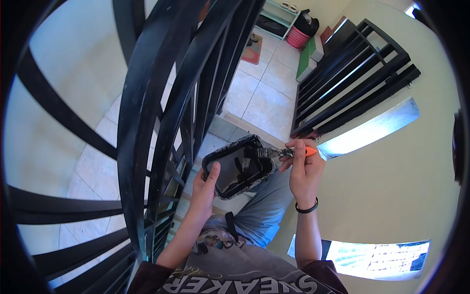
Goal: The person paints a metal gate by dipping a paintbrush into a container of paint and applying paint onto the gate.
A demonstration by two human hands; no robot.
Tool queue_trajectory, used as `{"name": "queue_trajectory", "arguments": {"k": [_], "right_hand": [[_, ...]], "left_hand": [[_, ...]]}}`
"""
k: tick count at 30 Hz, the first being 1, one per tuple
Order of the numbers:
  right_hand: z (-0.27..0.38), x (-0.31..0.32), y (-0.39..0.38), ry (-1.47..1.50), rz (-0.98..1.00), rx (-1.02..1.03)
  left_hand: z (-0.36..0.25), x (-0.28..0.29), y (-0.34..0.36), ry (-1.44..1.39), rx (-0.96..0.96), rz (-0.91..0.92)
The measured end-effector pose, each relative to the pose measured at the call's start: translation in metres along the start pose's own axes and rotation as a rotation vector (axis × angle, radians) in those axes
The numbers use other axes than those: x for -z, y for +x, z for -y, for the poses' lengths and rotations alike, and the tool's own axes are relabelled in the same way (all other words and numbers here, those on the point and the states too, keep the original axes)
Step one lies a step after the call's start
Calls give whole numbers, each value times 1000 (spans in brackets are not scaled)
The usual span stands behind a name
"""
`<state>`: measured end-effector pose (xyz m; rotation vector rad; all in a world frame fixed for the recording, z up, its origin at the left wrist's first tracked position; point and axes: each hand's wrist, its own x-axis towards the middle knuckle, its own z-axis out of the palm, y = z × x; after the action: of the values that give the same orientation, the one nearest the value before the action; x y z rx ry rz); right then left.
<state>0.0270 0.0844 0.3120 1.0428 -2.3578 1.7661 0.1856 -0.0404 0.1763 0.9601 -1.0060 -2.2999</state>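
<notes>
My left hand grips the near left side of a black paint tray, its thumb over the rim. Glossy dark paint lies inside the tray, and dried smears coat its edges. In my right hand is a paintbrush with an orange handle tip, pinched between thumb and fingers. The brush's paint-crusted other end points left and meets the tray's right rim; I cannot make out its bristles. The tray is held in front of me, above my jeans-clad leg.
A black metal railing curves close along my left. Ahead right stands a black barred gate by the cream wall. Steps lead to a tiled floor with a rug, a pink basket and a shoe rack.
</notes>
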Motion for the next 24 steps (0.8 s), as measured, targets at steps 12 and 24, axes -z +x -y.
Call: {"name": "queue_trajectory", "arguments": {"k": [12, 24], "right_hand": [[-195, 36, -6, 654, -380, -556], [-333, 62, 2, 610, -912, -479]], "left_hand": [[89, -52, 133, 29, 140, 85], [237, -179, 309, 42, 224, 489]]}}
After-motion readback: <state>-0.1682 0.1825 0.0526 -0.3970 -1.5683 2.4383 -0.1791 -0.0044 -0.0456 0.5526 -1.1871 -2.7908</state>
